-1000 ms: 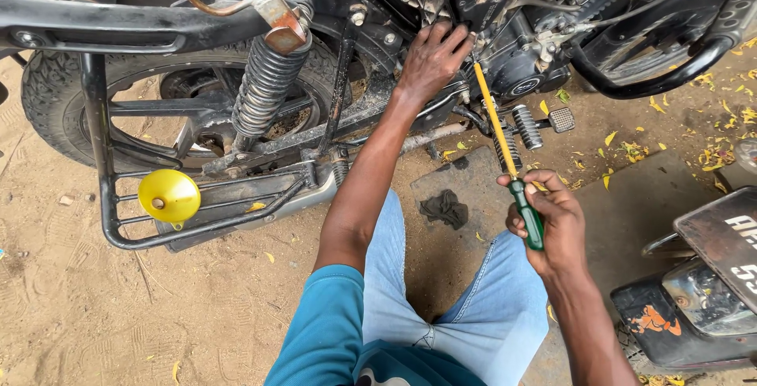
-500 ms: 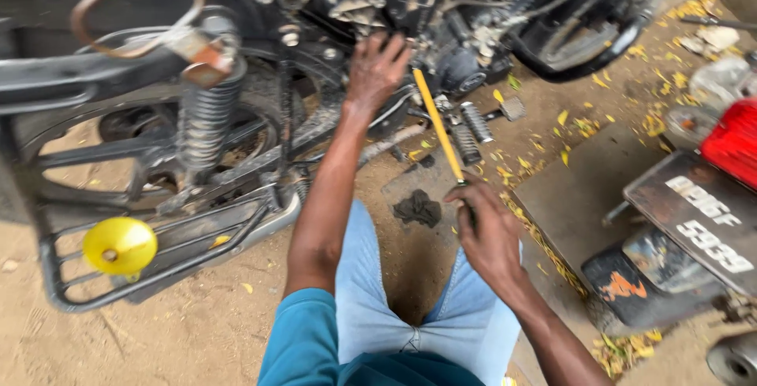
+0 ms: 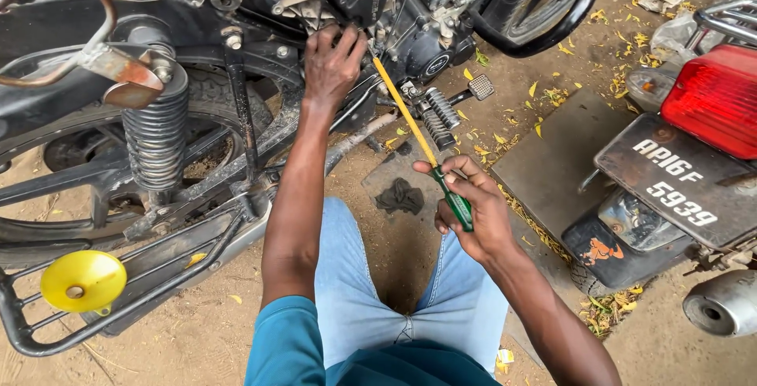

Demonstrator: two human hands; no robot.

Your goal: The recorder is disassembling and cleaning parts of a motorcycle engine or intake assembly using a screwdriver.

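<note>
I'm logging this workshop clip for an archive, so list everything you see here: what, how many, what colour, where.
motorcycle: one, black, lying across the top and left
rear shock spring: one, black coil, left
funnel: one, yellow, on the side guard rack at lower left
footpeg: one, grey ribbed, under the engine
rag: one, dark, on the ground ahead of the knees
screwdriver: one, yellow shaft and green handle, tip up by the engine
second motorcycle's tail: one, red light over a black plate, right
fallen leaves: many, yellow, scattered on the ground at right
left hand: pressed against the engine side
right hand: gripping the screwdriver handle
</note>
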